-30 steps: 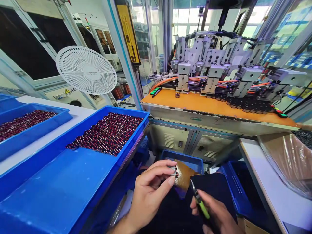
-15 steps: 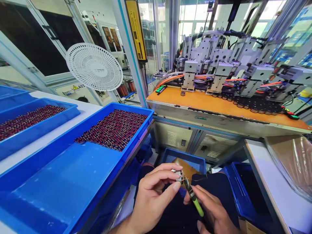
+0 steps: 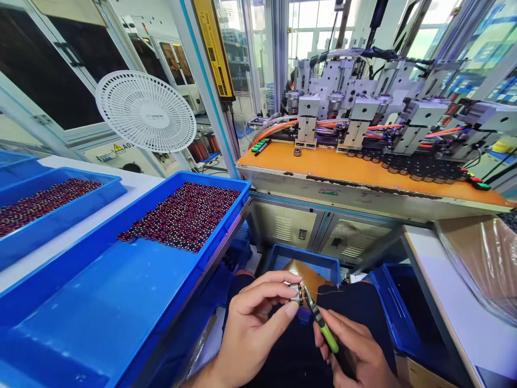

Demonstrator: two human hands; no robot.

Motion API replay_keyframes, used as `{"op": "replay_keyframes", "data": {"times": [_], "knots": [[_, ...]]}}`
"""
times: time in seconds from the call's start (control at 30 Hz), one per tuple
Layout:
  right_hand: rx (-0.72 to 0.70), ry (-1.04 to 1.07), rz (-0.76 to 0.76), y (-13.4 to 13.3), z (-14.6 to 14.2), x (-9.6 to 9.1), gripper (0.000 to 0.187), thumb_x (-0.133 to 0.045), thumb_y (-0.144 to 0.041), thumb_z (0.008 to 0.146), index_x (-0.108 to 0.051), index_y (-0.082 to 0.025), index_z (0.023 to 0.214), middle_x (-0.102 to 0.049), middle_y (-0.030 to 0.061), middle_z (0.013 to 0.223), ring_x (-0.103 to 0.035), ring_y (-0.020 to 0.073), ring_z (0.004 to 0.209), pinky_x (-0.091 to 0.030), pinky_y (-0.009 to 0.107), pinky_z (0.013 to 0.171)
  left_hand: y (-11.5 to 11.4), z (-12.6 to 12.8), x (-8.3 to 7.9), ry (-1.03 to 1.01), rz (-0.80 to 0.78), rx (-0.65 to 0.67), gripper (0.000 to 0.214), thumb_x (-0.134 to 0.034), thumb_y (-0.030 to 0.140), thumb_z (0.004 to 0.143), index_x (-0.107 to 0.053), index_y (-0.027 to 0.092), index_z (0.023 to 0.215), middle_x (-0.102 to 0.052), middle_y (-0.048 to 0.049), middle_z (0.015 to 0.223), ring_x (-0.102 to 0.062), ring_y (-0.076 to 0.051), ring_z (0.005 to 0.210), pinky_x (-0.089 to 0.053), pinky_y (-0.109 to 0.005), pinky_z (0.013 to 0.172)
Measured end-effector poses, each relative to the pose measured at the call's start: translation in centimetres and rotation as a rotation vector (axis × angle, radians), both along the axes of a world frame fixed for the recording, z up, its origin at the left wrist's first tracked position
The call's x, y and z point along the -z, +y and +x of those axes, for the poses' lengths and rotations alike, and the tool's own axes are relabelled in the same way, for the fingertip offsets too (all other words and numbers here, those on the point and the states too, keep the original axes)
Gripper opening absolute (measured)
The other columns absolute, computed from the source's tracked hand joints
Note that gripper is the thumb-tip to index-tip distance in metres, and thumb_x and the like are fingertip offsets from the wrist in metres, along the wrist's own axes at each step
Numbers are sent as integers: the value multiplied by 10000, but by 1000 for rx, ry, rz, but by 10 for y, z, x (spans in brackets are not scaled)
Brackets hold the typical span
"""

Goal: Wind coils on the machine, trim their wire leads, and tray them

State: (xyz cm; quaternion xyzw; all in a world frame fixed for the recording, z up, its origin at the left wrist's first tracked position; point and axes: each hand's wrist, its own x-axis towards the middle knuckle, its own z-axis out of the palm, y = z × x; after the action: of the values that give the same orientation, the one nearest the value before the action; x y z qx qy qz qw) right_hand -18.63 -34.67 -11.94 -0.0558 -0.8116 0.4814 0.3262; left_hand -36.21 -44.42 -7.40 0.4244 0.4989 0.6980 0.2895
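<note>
Between the thumb and fingers of my left hand [image 3: 258, 318] is a small round metal part with copper windings [image 3: 298, 294], like a small motor stator. My right hand [image 3: 355, 345] is closed around cutting pliers [image 3: 326, 333] with green and black handles. The dark jaws of the pliers point up and to the left and reach the copper side of the part. Whether the jaws touch a wire there is too small to tell. A thin copper wire [image 3: 323, 291] runs out to the right beyond the pliers. Both hands are above my lap.
Left, a blue tray [image 3: 100, 302] holds many small dark-and-red parts [image 3: 189, 215]; a second blue tray [image 3: 64, 207] stands beyond it. Ahead is a machine with an orange worktop [image 3: 335, 167]. A blue bin [image 3: 302, 253] is below, a white table [image 3: 464, 280] at right.
The pliers have shifted slightly, their handles now lower and farther right. The left hand keeps its hold on the wound part. The camera view has turned a little.
</note>
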Motion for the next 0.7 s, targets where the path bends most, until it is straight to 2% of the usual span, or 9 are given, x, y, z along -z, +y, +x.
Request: {"op": "replay_keyframes", "data": {"times": [0.13,0.27,0.4,0.5,0.7], "knots": [[8,-65,-200,4,5,8,779,-478,22,746,-457,-331,1439,-632,32,919,-598,107,683,-537,202,616,2,-4,4,65,15,0,220,-674,94,850,-747,268,963,-707,-57,1096,-701,-158,929,-588,-236,774],[-44,-110,-337,10,16,9,785,-517,1,748,-456,-380,1432,-642,31,987,-633,114,745,-558,230,695,4,-11,11,278,132,-11,255,-680,21,815,-688,229,963,-659,-59,1118,-680,-170,994,-572,-283,871],[-100,-284,-466,12,28,-9,628,-592,-108,787,-543,-291,1386,-660,89,1073,-673,198,909,-566,349,855,5,-13,17,300,231,-45,440,-676,-59,770,-546,243,1062,-659,-49,1110,-681,-184,1027,-581,-311,886],[-115,-415,-553,10,31,-23,499,-637,-241,813,-617,-224,1311,-669,125,1092,-670,250,971,-548,417,909,5,-12,22,321,250,-36,516,-641,-99,771,-492,248,1121,-678,-40,1095,-683,-175,1040,-572,-324,938],[-123,-424,-674,8,22,-35,525,-660,-386,792,-643,-232,1294,-669,127,1053,-672,241,924,-543,403,906,1,-12,27,398,253,-35,558,-595,-134,774,-476,236,1175,-688,-53,1158,-670,-182,1103,-536,-361,1027]]}}
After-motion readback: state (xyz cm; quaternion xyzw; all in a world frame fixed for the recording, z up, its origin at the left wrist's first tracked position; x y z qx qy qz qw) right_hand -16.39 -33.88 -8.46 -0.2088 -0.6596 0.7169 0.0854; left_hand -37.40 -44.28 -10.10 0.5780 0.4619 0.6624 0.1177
